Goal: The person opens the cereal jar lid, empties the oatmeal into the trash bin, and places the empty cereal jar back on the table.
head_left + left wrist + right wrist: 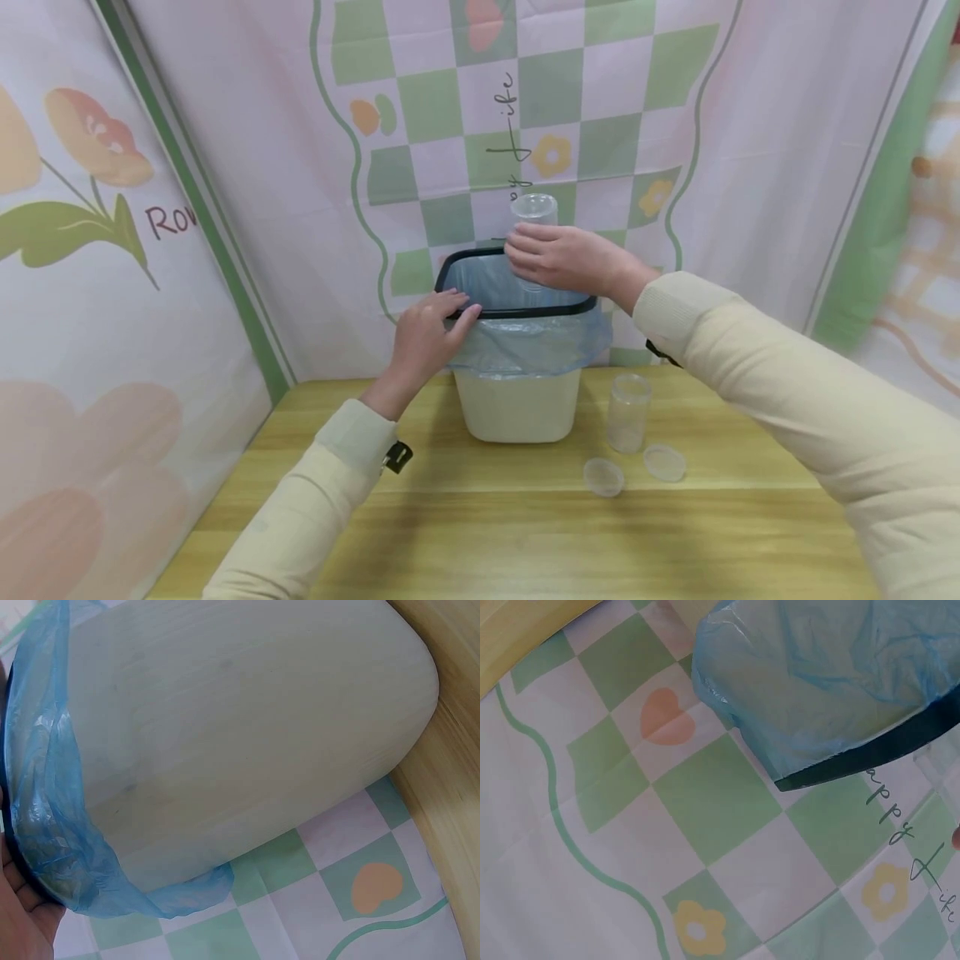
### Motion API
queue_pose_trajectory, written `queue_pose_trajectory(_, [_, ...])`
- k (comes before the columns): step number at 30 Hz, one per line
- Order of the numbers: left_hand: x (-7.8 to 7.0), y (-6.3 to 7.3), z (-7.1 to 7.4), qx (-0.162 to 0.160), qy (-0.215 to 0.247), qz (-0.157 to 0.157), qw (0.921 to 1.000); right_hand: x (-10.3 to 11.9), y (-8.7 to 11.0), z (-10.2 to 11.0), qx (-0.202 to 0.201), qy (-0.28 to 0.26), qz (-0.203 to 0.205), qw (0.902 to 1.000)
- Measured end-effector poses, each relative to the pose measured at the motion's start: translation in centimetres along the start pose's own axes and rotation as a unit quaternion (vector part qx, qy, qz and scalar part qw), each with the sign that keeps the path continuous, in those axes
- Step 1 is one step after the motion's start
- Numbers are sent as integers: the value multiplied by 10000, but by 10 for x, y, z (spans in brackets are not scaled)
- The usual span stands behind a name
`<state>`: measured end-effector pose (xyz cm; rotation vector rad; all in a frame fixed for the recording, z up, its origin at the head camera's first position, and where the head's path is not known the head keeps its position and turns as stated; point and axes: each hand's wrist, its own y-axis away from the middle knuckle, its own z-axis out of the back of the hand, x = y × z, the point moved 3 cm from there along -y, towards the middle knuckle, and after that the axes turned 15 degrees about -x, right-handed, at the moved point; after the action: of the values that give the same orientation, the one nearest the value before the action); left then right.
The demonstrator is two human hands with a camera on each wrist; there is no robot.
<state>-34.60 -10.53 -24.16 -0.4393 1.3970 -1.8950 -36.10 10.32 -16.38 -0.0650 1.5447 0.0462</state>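
Observation:
A cream trash can [517, 408] has a black rim [540, 312] and a blue plastic liner [52, 802] folded over its outside. My left hand [427, 333] rests on the rim's near left corner, fingers lying over it and the thumb along the front edge. Above the opening, my right hand [558, 257] grips a clear plastic jar [535, 208], whose round end shows above the fingers. A second clear jar [628, 412] stands upright on the table, right of the can. Near it lie two round translucent lids [603, 477].
The wooden table [480, 533] carries the can, which stands close to a patterned cloth backdrop [420, 100]. More printed cloth hangs at the left side [75, 333] and the right side. A black strap [397, 457] shows at the left sleeve.

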Motion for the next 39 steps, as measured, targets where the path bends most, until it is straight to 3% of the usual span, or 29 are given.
queue_pose_trajectory(5, [0,0,-1,29,-42,-24,10000,2,-1,-2,60,-179,356,9992])
queue_pose_trajectory(11, [0,-1,-2,1,-25,-46,10000,-6,2,-4,-98,-123,-144,9998])
queue_pose_trajectory(17, [-1,-1,-2,-28,21,-113,9999,1,6,-5,-40,-293,309,9991])
queue_pose_trajectory(21, [-1,0,-2,-68,52,-108,9999,-8,6,-2,-206,-128,-293,9993])
queue_pose_trajectory(23, [-1,-1,-2,-72,43,-96,9999,-8,5,-3,-323,-118,-400,9986])
queue_pose_trajectory(28, [0,0,-2,27,-16,-66,10000,1,4,-3,-269,-501,215,9982])
queue_pose_trajectory(33, [1,0,-2,-12,23,-57,10000,-6,5,-2,-170,-366,-202,9990])
queue_pose_trajectory(39, [1,1,-1,-19,3,-71,10000,0,4,-3,-91,-444,352,9984])
